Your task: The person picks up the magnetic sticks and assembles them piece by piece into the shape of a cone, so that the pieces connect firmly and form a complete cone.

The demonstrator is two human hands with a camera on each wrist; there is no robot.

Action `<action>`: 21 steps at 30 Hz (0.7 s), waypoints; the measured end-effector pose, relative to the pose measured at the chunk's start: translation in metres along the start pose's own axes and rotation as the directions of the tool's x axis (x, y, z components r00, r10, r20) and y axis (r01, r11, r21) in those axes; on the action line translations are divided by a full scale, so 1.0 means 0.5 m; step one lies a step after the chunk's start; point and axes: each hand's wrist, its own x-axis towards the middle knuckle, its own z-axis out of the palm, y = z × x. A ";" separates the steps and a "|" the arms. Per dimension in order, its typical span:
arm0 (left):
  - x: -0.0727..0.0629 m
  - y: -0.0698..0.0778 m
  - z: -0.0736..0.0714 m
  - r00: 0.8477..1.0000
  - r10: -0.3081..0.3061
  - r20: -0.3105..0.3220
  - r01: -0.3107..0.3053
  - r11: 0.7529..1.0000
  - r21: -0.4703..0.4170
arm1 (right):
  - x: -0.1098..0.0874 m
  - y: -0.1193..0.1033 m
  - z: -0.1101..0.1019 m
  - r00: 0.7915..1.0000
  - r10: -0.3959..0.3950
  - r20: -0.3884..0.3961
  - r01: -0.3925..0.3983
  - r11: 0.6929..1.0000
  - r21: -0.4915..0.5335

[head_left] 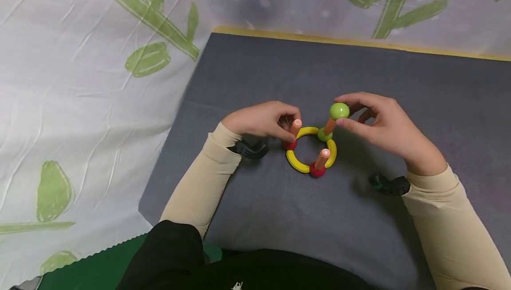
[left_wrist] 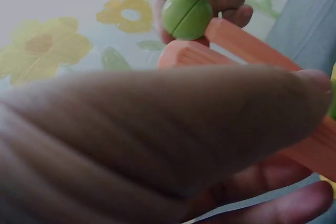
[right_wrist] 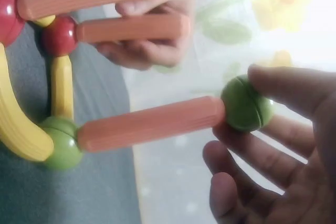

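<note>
A ring of curved yellow sticks (head_left: 296,162) joined by balls lies on the grey table, with three orange sticks rising from the balls. My right hand (head_left: 385,121) pinches a green ball (head_left: 340,111) between thumb and fingers. That ball sits on top of the far orange stick (right_wrist: 152,124), whose foot stands in a lower green ball (right_wrist: 62,142). At the ring's left side, my left hand (head_left: 265,119) holds the upright orange stick (head_left: 296,127) above a red ball (head_left: 290,145). The near orange stick (head_left: 322,158) stands untouched in another red ball (head_left: 317,170).
The grey table (head_left: 263,210) has a yellow strip (head_left: 319,39) along its back edge. A white cloth (head_left: 92,103) with green plant drawings hangs at the left and behind. Black wrist devices, the left one (head_left: 251,149) and the right one (head_left: 389,186), sit under the wrists.
</note>
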 end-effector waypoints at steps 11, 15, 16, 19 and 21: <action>0.019 0.005 0.016 0.998 0.065 -0.019 -0.064 0.996 0.061 | 0.009 -0.009 0.051 0.997 -0.078 0.014 0.078 0.996 0.032; 0.022 0.004 0.018 0.997 0.069 -0.028 -0.066 0.995 0.068 | 0.010 -0.010 0.063 0.994 -0.097 0.046 0.096 0.995 0.020; 0.022 0.004 0.018 0.997 0.070 -0.030 -0.068 0.995 0.070 | 0.008 -0.013 0.061 0.995 -0.090 0.048 0.089 0.996 0.006; 0.024 0.002 0.021 0.997 0.072 -0.032 -0.069 0.995 0.076 | -0.006 -0.024 0.043 0.998 -0.066 0.023 0.067 0.996 -0.053; 0.027 0.002 0.022 0.997 0.073 -0.028 -0.071 0.994 0.077 | -0.022 -0.033 0.024 0.999 -0.037 0.032 0.039 0.997 -0.070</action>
